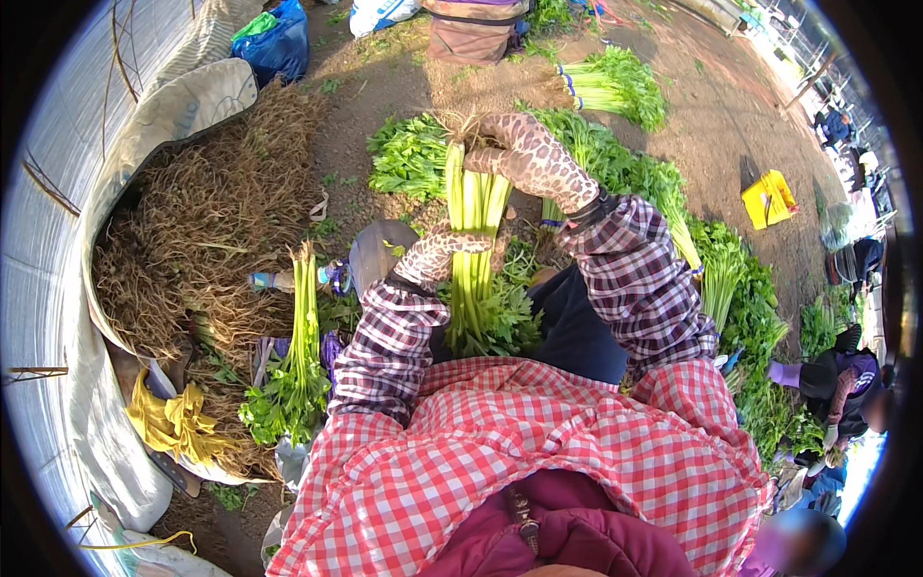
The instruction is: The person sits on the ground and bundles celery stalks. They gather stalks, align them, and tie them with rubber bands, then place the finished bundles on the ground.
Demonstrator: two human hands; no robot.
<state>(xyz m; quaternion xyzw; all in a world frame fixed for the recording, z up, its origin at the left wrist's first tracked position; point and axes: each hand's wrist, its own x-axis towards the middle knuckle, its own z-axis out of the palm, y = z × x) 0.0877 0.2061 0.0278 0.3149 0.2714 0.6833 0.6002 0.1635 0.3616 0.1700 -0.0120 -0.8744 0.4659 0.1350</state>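
Observation:
In leopard-print gloves, my left hand (442, 252) grips the middle of an upright bunch of pale green celery (471, 288), leafy end toward my body. My right hand (527, 159) is closed around the root end at the top of the same bunch, where brown roots show. Leafy celery (409, 154) lies just beyond my hands. Another bunch (304, 341) lies to my left beside a heap of brown roots (212, 192).
More celery bunches (615, 91) (731, 288) lie ahead and along my right. A yellow crate (768, 200) sits at the right, with a co-worker (846, 394) lower down. Plastic sheeting (67, 279) lines the left; bags (274, 43) sit at the back.

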